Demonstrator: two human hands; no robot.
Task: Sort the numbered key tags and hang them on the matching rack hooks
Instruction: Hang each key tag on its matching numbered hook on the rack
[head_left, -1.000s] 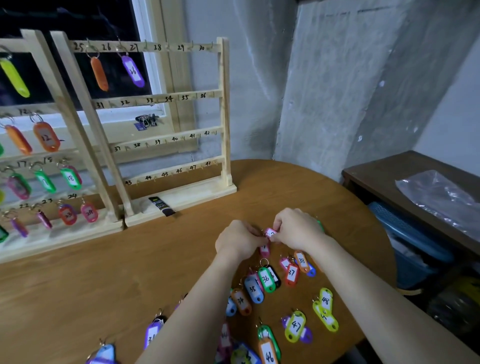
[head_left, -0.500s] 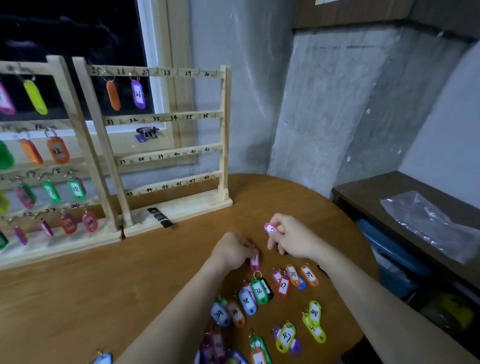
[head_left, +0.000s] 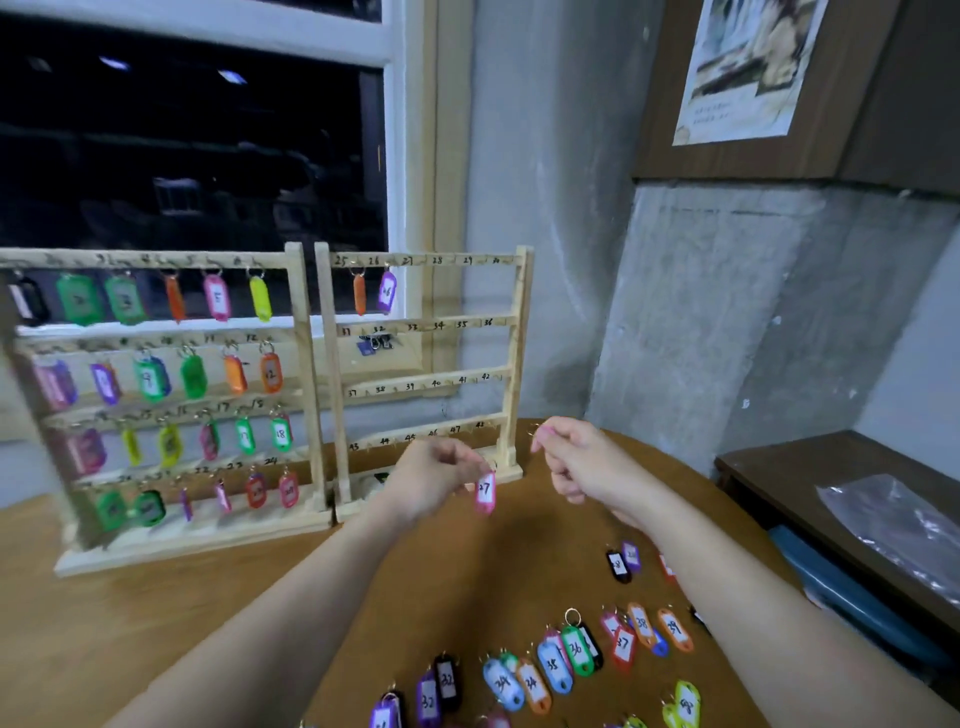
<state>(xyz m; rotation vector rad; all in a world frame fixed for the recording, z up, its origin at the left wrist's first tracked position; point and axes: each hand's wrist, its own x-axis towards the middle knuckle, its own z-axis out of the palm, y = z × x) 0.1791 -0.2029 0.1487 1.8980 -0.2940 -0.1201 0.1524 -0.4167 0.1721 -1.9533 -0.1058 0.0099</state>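
Note:
My left hand is raised in front of the right rack and pinches a pink tag marked 27, which dangles below the fingers. My right hand is lifted beside it and pinches a second pink tag by its ring, mostly hidden by the fingers. The right rack holds an orange tag and a purple tag on its top rail; its other hooks hang bare. The left rack carries several tags on all rows. Several loose numbered tags lie on the round table.
The wooden table ends at a curved edge to the right. Beyond it stands a dark low shelf with a plastic bag on top. A small black item lies at the right rack's base. The window and concrete wall are behind.
Both hands rose from the tag pile toward the right rack, each carrying a pink tag. The view tilted up, showing more of both racks.

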